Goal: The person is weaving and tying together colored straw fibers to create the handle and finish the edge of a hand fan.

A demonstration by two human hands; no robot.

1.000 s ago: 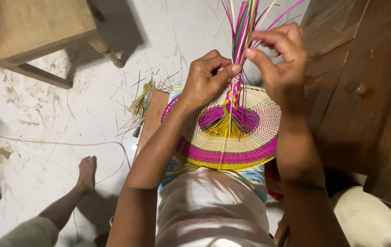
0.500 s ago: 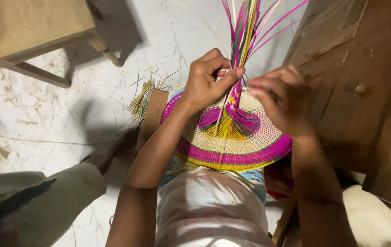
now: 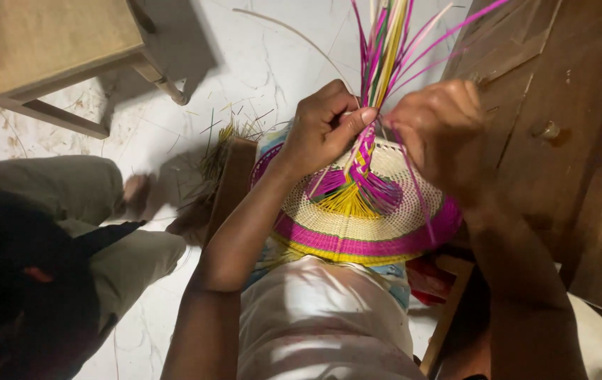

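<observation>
A round woven piece (image 3: 378,225) in cream, pink and yellow bands rests on my lap. From its middle rises a bundle of loose pink, yellow and green straw strands (image 3: 385,49). My left hand (image 3: 325,127) pinches the strands where they meet the weave, thumb pressed against them. My right hand (image 3: 438,130) is blurred and closes on strands on the other side, a pink one trailing down from it.
Another person in khaki trousers (image 3: 97,232) walks past on the left, feet on the white floor (image 3: 259,56). A wooden stool (image 3: 54,49) stands at the upper left. A dark wooden door (image 3: 561,105) fills the right. Straw scraps (image 3: 220,144) lie by a small wooden box.
The other person has stepped further into view on the left. My right hand has dropped from above the strands to beside the weave. My left hand has kept its pinch.
</observation>
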